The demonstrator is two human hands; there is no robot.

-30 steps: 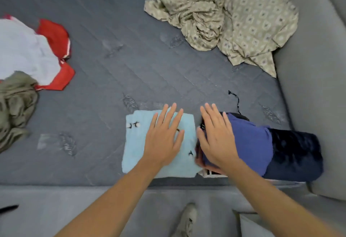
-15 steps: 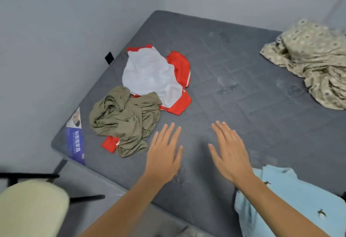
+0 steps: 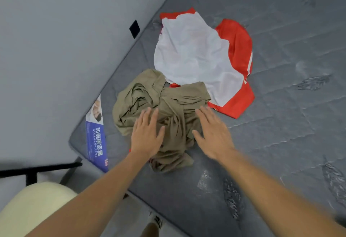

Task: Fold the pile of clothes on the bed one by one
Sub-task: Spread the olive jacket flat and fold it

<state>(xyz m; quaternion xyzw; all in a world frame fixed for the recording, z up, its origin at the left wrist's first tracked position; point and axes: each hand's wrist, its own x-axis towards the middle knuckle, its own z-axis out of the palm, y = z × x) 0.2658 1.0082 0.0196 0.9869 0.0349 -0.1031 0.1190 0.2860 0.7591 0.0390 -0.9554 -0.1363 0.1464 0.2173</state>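
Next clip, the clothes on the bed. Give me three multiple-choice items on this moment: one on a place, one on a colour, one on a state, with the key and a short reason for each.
1. Where does the crumpled olive-green fabric garment lie?
A. Near the corner of the grey quilted mattress
B. On the cream seat
C. On the floor

2. What colour shows beneath the white fabric garment?
A. Blue
B. Red
C. Yellow

3. How are the left hand and the right hand?
A. Both clenched round cloth
B. Both open, fingers straight
C. One pinching a sleeve

Key:
1 A: the olive heap sits on the mattress beside the blue printed label at its corner edge.
2 B: the red fabric garment sticks out around the white one.
3 B: the fingers of both hands are extended over the olive garment, gripping nothing.
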